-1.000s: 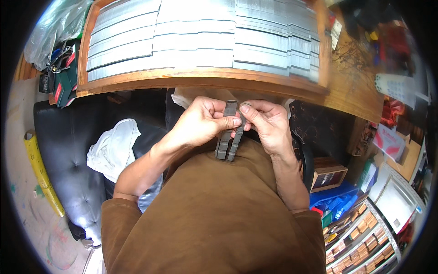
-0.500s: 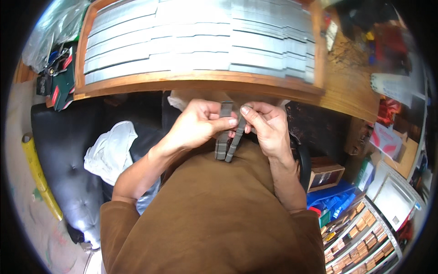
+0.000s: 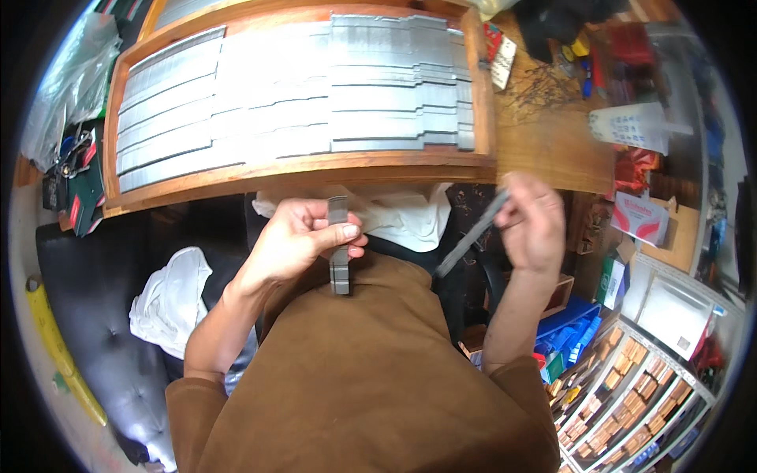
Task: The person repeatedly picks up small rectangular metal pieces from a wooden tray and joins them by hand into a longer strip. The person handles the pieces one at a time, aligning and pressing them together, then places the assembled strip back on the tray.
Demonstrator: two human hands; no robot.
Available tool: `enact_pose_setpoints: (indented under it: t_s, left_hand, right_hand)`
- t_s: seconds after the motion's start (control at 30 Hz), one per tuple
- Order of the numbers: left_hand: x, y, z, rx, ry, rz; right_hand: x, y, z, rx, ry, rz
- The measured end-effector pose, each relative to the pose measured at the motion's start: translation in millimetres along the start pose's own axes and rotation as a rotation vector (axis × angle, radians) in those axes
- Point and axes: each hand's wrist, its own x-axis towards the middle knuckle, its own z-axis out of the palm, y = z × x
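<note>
My left hand [image 3: 303, 243] is closed on a narrow grey strip piece [image 3: 339, 272], thumb across its front and the piece upright before my brown shirt. It looks like several short pieces lined up end to end. Off to the right, my right hand [image 3: 538, 229] pinches one end of a thin dark grey strip [image 3: 471, 243], which slants down and left. Beyond both hands lies a wooden tray [image 3: 315, 163], filled with rows of flat silver-grey strips [image 3: 276, 102] of uneven lengths. Glare washes out its middle.
A white cloth [image 3: 410, 225] lies below the tray's front edge. Another white cloth [image 3: 169, 299] rests on a black padded seat [image 3: 102, 315] at left. On the wooden table [image 3: 544, 150] at right stands a translucent cup [image 3: 631, 126]. A rack [image 3: 631, 394] of small wooden-coloured blocks is lower right.
My hands have moved apart. The right one has swung right with a strip, away from the left-hand piece. The view has shifted, so the tray sits further left and lower.
</note>
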Motion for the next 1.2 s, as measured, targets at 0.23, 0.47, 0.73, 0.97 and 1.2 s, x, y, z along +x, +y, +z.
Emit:
enact_pose_setpoints:
  t_s: [0.23, 0.47, 0.73, 0.97, 1.2]
  left_hand:
    - [-4.8, 10.0, 5.3, 0.029, -0.129, -0.059]
    - [-1.9, -5.8, -5.5, 0.093, -0.002, -0.052]
    - [-0.9, -7.3, -10.0, 0.074, 0.021, 0.039]
    - [5.2, 4.2, -16.3, -0.006, 0.002, 0.009]
    - [4.2, 2.8, -18.3, 0.027, 0.000, -0.010]
  right_hand:
    - [-12.4, 79.7, 82.7, -0.018, -0.391, 0.330]
    - [-4.1, 110.1, 100.3, -0.001, -0.376, 0.286]
    - [4.0, 104.2, 112.5, 0.044, -0.427, 0.312]
    - [4.9, 111.3, 114.4, 0.135, -0.401, 0.370]
    - [5.9, 113.0, 114.8, 0.161, -0.425, 0.356]
